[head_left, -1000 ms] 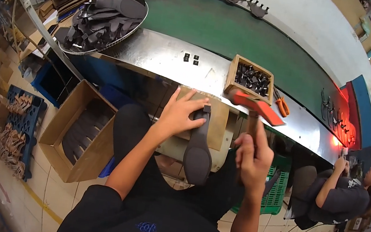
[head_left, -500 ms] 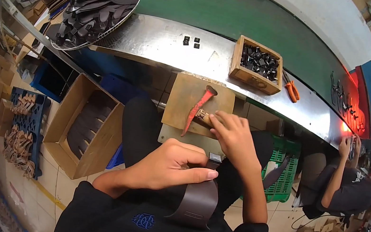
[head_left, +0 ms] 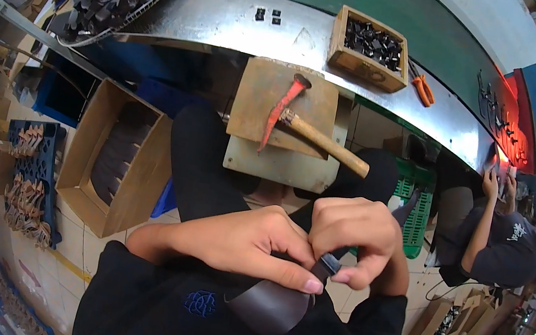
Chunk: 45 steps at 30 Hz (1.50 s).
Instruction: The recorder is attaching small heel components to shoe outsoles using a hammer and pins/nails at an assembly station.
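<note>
My left hand [head_left: 256,245] grips a curved, dark brown leather-like strap piece [head_left: 271,310] in front of my chest, its thumb lying along the top. At the strap's narrow end sits a small glossy black fitting [head_left: 328,265]. My right hand [head_left: 357,240] is closed at that end, with thumb and curled fingers around the fitting. Part of the strap is hidden under both hands. Beyond them, a hammer with a red head [head_left: 285,108] and wooden handle [head_left: 327,145] rests untouched on a square brown board [head_left: 244,119].
On the metal bench edge [head_left: 228,16] stand a wooden box [head_left: 365,74] of small black pieces, several loose ones [head_left: 276,21] and orange-handled pliers [head_left: 423,90]. A basket [head_left: 161,2] of dark soles is at left. A cardboard box [head_left: 132,196] stands lower left; another person [head_left: 507,238] works at right.
My right hand has let go of the hammer handle and come back toward me to the strap's end. The strap has turned in my left hand, and the whole view has shifted.
</note>
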Available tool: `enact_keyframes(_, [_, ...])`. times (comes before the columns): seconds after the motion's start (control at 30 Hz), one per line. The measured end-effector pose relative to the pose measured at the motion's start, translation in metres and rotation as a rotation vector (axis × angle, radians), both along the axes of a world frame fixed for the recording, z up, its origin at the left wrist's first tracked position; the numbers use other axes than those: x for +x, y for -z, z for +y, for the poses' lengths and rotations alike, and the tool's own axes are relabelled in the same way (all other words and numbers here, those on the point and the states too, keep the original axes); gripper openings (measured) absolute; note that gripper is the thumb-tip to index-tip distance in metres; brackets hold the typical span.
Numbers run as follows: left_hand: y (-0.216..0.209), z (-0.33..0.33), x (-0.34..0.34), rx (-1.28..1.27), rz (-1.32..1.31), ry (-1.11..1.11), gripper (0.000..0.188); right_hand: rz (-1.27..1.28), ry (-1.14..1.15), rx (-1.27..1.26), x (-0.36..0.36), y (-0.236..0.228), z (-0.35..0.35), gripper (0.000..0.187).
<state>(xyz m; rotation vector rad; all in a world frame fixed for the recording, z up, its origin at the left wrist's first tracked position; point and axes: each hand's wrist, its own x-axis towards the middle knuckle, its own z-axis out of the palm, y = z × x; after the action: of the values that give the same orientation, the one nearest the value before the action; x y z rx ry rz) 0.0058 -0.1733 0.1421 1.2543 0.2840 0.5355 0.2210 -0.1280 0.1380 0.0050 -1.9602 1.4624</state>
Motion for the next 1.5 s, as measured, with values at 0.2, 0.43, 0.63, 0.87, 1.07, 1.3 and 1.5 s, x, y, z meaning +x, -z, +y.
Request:
enact_keyframes(0.2, [-0.015, -0.019, -0.001, 0.144, 0.014, 0.176, 0.021, -0.058, -0.066, 0.209, 0.003, -0.030, -0.028, 0.034])
enact_keyframes(0.43, [-0.024, -0.062, 0.004, 0.309, 0.078, 0.219, 0.025, -0.147, -0.049, 0.210, 0.016, -0.043, -0.082, 0.035])
enact_keyframes(0.63, [-0.030, -0.095, 0.008, 0.457, 0.106, 0.200, 0.026, -0.218, -0.107, 0.248, 0.024, -0.055, -0.115, 0.024])
enact_keyframes(0.87, [-0.029, -0.103, 0.010, 0.487, 0.164, 0.103, 0.024, -0.244, -0.082, 0.319, 0.038, -0.042, -0.115, 0.034])
enact_keyframes(1.07, [-0.023, -0.077, 0.012, 0.362, 0.174, 0.107, 0.026, -0.072, 0.021, 0.114, 0.037, -0.008, -0.098, 0.035])
enact_keyframes(1.3, [-0.010, -0.021, -0.006, 0.368, 0.429, -0.394, 0.028, -0.132, 0.497, -0.025, 0.054, 0.038, -0.054, 0.058])
enact_keyframes(1.5, [0.009, 0.110, -0.094, 0.407, 0.337, -1.460, 0.026, -0.049, 1.139, -0.405, 0.112, 0.119, -0.039, 0.042])
